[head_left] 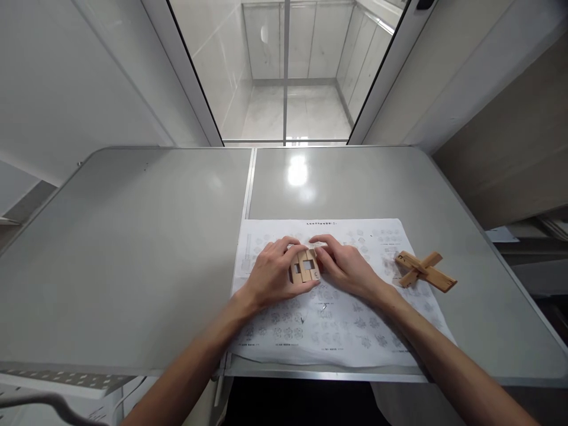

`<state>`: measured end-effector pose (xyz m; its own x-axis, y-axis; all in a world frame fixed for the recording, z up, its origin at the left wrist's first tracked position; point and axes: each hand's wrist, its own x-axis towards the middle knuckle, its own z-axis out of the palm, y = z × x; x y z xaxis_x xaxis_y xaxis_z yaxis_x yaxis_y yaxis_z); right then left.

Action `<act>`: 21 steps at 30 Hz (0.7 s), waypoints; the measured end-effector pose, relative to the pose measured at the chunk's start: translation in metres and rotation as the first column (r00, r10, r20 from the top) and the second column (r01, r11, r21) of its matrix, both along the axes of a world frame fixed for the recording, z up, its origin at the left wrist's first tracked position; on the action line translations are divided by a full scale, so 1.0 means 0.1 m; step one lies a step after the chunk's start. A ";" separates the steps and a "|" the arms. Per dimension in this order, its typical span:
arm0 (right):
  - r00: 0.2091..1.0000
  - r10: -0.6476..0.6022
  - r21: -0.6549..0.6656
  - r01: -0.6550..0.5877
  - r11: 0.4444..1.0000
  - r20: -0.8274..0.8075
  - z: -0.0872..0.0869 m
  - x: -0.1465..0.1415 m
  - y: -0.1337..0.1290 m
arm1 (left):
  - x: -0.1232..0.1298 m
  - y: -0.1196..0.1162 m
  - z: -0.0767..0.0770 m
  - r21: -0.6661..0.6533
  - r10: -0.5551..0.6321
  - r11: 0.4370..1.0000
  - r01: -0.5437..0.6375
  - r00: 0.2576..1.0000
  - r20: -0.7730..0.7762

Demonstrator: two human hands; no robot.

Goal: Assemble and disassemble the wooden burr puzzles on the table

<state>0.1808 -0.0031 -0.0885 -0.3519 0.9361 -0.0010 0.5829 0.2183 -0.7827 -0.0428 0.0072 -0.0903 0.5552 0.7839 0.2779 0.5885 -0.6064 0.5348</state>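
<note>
Notched light-wood interlocking puzzle pieces [309, 273] are held side by side over a printed paper sheet, with two square openings showing between them. My left hand [277, 269] grips them, its thumb along the near edge and its fingers over the far edge. At their upper right corner is my right hand [348, 266], thumb and fingers bent around that corner; the exact contact is partly hidden. To the right, a crossed wooden puzzle assembly [425, 271] rests partly on the sheet and partly on the table.
The paper sheet [355, 352] carries rows of small puzzle diagrams and lies on the grey folding table [168, 248], right of its metal seam. A glass door frame [285, 71] stands beyond the table. Shelving [544, 254] is at the right, and a grey cable [48, 399] at the lower left.
</note>
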 end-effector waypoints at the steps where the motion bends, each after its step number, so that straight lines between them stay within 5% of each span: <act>1: 1.000 -0.002 0.000 0.002 1.000 -0.001 0.00 0.00 0.00 | 0.00 0.01 0.00 0.002 0.008 1.000 -0.008 1.000 -0.001; 9: 0.999 -0.021 0.039 0.020 0.999 0.038 0.00 -0.03 -0.01 | -0.21 0.19 -0.03 0.044 0.276 0.960 -0.276 0.961 0.006; 21: 0.996 0.000 0.084 -0.007 0.996 0.084 0.02 -0.05 -0.04 | -0.48 0.36 -0.02 0.169 0.681 0.728 -0.664 0.728 -0.075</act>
